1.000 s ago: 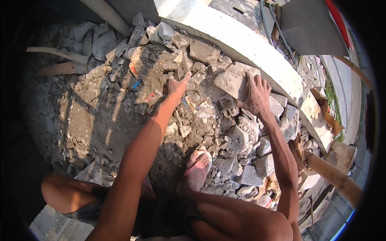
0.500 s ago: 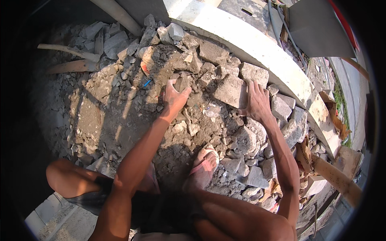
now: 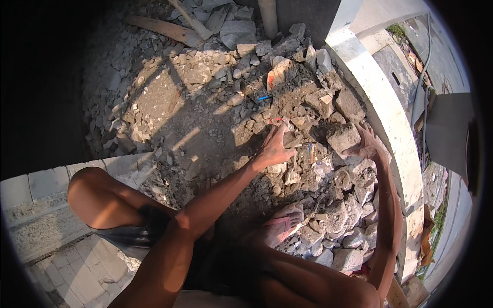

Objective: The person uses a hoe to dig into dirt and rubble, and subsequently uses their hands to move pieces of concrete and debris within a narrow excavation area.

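My left hand (image 3: 275,149) is low over the dusty rubble, its thumb and fingers apart with nothing seen between them. Just beyond its fingertips are a red strip (image 3: 276,120) and broken chunks half sunk in dirt. My right hand (image 3: 371,145) spans the right end of a rough grey concrete block (image 3: 342,137), with fingers over the far side and thumb at the near side. Part of that block is hidden under the hand. Behind it leans another large concrete chunk (image 3: 349,105), close to the low white wall.
The low white wall (image 3: 382,77) curves along the right. Wooden pieces (image 3: 164,30) and a pole (image 3: 268,18) are at the back. A blue scrap (image 3: 263,98) lies on the dirt. Loose stones (image 3: 349,259) pile near my sandalled foot (image 3: 282,224); paving (image 3: 77,264) is lower left.
The view has swung left, so the rubble appears farther right. My left hand has come off a small stone chunk, fingers spread. My right hand stays by the concrete blocks, its hold shifted.
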The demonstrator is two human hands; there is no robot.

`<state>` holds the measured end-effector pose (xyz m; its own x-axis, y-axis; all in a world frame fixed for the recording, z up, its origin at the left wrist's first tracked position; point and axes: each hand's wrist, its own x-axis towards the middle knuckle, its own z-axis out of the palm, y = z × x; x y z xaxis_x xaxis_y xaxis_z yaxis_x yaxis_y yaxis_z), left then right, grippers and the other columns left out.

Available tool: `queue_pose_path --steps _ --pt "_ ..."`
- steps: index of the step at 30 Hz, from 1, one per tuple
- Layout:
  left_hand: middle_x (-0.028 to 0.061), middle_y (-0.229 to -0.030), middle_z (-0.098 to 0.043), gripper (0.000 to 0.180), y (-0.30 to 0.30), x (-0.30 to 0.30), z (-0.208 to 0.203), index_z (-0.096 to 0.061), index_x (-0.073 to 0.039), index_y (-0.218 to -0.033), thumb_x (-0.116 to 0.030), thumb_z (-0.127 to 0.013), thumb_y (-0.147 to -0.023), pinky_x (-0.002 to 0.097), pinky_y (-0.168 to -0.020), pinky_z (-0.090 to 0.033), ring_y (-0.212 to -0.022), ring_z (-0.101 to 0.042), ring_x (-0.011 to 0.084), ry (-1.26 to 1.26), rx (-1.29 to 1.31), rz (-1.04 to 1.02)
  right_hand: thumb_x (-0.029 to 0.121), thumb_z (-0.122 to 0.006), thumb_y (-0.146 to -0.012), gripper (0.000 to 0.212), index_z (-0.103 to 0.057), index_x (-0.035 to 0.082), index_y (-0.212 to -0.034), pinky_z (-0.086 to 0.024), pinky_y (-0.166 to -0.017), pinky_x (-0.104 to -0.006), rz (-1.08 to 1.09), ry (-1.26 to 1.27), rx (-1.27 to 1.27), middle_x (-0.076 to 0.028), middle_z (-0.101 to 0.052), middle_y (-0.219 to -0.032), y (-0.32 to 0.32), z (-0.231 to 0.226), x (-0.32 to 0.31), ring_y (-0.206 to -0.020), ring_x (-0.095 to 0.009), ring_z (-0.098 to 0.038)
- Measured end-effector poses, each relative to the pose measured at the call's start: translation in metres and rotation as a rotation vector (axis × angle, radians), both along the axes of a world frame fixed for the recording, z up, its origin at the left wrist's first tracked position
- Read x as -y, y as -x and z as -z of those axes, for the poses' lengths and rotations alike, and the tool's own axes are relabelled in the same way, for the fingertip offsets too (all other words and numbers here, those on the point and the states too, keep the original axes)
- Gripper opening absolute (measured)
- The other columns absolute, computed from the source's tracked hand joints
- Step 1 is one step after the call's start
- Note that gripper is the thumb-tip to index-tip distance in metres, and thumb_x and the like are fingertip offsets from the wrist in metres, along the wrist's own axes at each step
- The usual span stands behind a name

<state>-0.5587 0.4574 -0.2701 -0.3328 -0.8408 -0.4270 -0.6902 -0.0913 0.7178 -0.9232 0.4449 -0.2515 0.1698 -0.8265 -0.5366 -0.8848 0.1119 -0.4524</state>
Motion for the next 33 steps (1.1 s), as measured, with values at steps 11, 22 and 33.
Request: queue_pose_path --steps 11,22,33 --pt "0.0261 -0.142 -0.042 0.072 -0.020 -0.054 0.031 -0.038 0.000 -0.138 -0.023 -0.074 -0.081 0.0456 -0.110 -0.036 -0.133 -0.044 0.0372 -0.070 -0.406 -0.115 0.021 -0.084 -0.054 0.080 -0.058 -0.003 -0.126 -0.036 -0.110 -0.0518 0.106 0.397 -0.092 -0.035 -0.041 -0.139 -0.026 -0.012 -0.122 -0.131 -0.050 -0.042" --pt "0.0126 -0.126 -0.056 0.068 -0.213 0.052 -0.070 -0.032 -0.007 -0.147 -0.020 -0.069 -0.091 0.0449 -0.096 -0.053 -0.105 -0.060 0.0277 -0.206 -0.735 -1.185 0.030 -0.079 -0.086 0.088 -0.027 -0.003 -0.149 -0.041 -0.111 -0.0477 1.103 -0.077 1.245 -0.021 -0.051 -0.140 -0.153 -0.067 -0.064 -0.131 -0.030 -0.051" --pt "0.0218 -0.129 -0.063 0.058 -0.582 0.058 -0.324 -0.058 0.000 -0.130 -0.039 -0.061 -0.089 0.0419 -0.101 -0.046 -0.118 -0.061 0.0362 1.041 0.337 -1.654 0.062 -0.068 -0.087 0.109 -0.011 -0.001 -0.156 -0.027 -0.119 -0.0507 -0.325 0.225 1.066 -0.036 -0.018 -0.155 -0.486 -0.185 0.075 -0.147 -0.045 -0.022"
